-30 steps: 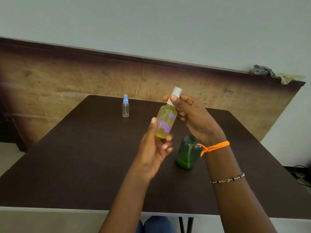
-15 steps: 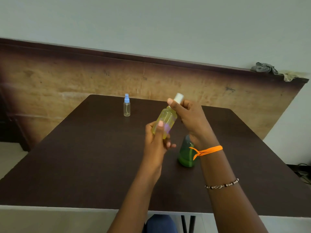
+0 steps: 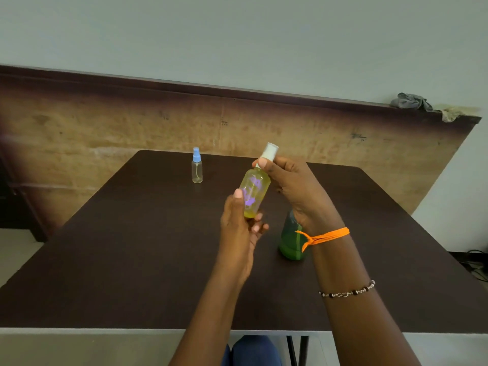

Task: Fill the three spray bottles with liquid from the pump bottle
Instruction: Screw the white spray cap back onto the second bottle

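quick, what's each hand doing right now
Left hand: holding the yellow spray bottle by its base.
Right hand: fingers gripping that bottle's white cap.

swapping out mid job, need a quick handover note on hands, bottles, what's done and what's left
Left hand: holds the yellow bottle by its lower body, tilted, above the table.
Right hand: pinches the bottle's neck just below the white cap; cap is on.
Small clear spray bottle with blue top: upright at the far side, capped, looks empty.
Green bottle: stands behind the right wrist, top hidden.
Done: no filling evident.
Left: open the bottles and fill them; a third spray bottle is not in view.
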`<state>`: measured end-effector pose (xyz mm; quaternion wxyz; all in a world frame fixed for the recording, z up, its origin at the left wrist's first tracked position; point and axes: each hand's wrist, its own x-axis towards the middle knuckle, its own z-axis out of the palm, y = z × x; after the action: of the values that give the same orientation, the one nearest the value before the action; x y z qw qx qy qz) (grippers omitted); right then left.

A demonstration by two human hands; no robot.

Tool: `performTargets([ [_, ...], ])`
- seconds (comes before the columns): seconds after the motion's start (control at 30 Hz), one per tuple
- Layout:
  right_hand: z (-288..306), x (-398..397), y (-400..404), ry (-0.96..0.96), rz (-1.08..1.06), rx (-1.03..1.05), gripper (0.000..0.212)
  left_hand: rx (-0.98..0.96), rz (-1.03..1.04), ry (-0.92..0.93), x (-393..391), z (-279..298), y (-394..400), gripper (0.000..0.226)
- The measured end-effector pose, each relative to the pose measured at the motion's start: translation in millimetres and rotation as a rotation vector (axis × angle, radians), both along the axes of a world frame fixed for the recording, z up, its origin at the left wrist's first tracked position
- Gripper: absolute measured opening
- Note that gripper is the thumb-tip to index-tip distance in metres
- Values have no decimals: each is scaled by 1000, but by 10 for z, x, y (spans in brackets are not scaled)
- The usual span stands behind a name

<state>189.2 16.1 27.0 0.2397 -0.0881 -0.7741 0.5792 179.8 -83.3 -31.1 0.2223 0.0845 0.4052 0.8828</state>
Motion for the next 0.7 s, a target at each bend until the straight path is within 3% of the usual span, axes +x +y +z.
performTargets([
  [0.07, 42, 31, 1, 19, 34, 80, 35, 48, -76, -79, -37, 23, -53, 39],
  [0.17, 164, 108, 21, 8, 229, 62, 18, 139, -375, -262, -104, 71, -168, 48],
  [0.23, 163, 97, 37, 9, 304, 57, 18, 152, -449, -301, -120, 52, -196, 52],
  [0.43, -3, -24, -96, 18, 107, -90, 18, 135, -194, -279, -108, -39, -96, 49],
  [0.6, -247, -139, -162, -13, -109, -130, 24, -105, 54, -65, -127, -202, -45, 36],
  [0.7, -356, -193, -197, 7, -165, -139, 49, -169, 126, 67, -197, -317, -66, 30],
])
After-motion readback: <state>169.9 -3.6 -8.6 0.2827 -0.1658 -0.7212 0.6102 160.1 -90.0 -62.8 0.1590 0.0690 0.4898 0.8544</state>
